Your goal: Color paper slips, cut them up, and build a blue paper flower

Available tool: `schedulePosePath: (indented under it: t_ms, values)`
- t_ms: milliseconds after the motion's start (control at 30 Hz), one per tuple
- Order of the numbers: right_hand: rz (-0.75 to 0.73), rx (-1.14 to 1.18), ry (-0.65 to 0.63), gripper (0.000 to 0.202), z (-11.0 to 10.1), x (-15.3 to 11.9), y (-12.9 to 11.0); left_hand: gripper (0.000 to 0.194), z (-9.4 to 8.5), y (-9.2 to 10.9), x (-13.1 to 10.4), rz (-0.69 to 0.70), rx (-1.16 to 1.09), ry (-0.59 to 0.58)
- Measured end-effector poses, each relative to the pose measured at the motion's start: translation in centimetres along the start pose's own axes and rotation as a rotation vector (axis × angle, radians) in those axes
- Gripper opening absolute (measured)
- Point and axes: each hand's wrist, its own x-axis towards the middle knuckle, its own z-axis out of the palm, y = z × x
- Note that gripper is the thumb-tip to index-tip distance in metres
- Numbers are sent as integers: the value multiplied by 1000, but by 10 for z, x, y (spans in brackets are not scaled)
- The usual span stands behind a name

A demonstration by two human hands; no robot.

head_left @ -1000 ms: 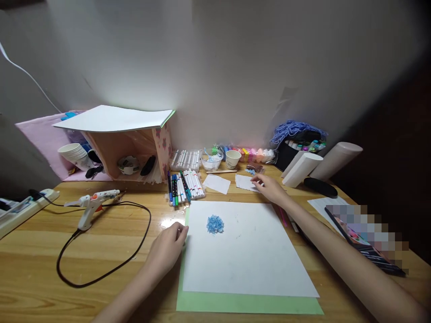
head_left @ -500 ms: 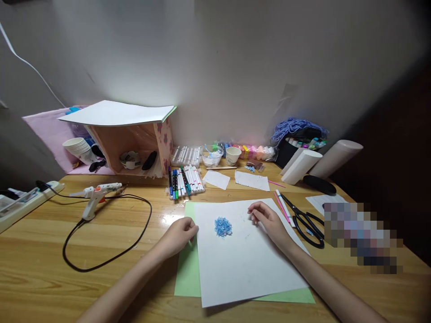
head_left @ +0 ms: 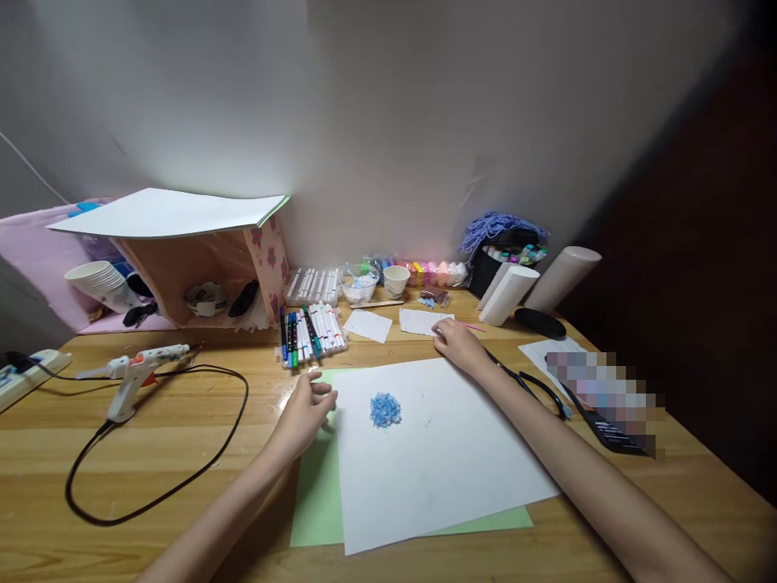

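Observation:
A small heap of blue bits [head_left: 385,410] lies on a large white sheet [head_left: 437,470], which overlaps a light green sheet [head_left: 319,502]. My left hand [head_left: 308,411] is by the white sheet's left edge, its fingers apart and holding nothing. Beyond the far edge of that sheet, my right hand [head_left: 458,344] reaches forward with loosely bent fingers. Its fingertips are at the right end of a small white paper piece [head_left: 418,321]; whether they touch it I cannot tell. My right forearm partly covers a pair of black scissors [head_left: 543,391].
At left lies a hot glue gun [head_left: 130,380] with a looping black cord. Markers [head_left: 312,332], a clear bowl [head_left: 358,285] and a paper cup [head_left: 396,281] line the back. A patterned box [head_left: 267,267] stands left, white rolls [head_left: 510,293] right.
My right hand has moved from above the white sheet forward to the small paper piece. The left hand's fingers have spread. The view has shifted somewhat to the right.

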Motion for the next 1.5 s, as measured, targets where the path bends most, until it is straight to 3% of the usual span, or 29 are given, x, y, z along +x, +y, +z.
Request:
schedulePosePath:
  t_ms: [167, 267, 467, 600, 733, 867, 967, 1067, 1133, 1200, 1267, 1333, 1400, 1500]
  values:
    - [8, -122, 5, 15, 4, 3, -6, 57, 15, 3, 7, 41, 85, -14]
    - [10, -138, 10, 10, 2, 4, -11, 35, 14, 5, 9, 71, 146, -62]
    - [-64, -131, -15, 9, 5, 1, -21, 22, -22, 7, 16, 130, 310, -95]
    - [-21, -91, 50, 9, 4, 6, -29, 21, -48, 3, 18, 126, 446, -105]
    - [-28, -22, 124, 11, -12, 7, -46, 18, -54, -2, 18, 147, 576, -43]
    - [-154, 38, 74, 10, -27, -24, -66, 18, -48, -2, 20, 166, 686, 61]
    - [-299, 104, -65, 12, -29, -60, -72, 23, -44, 1, 20, 152, 735, 101]
    - [-323, 109, -174, 14, -27, -83, -67, 26, -38, 6, 10, 110, 839, 219]
    - [-226, 110, -127, 18, -27, -83, -57, 29, -31, 13, 0, 123, 947, 347]
    - [-101, 63, -67, 23, -26, -73, -45, 31, -19, 25, -9, 238, 977, 404]
    - [-94, -22, -91, 23, -25, -59, -34, 28, -2, 39, -11, 412, 889, 303]
    - [-102, -54, -123, 17, -22, -49, -25, 26, 20, 54, -3, 544, 793, 85]
    - [-81, -87, -121, 14, -22, -46, -18, 28, 45, 66, 15, 578, 760, -90]
    - [-19, -123, -88, 14, -27, -53, -7, 35, 74, 75, 48, 565, 748, -161]
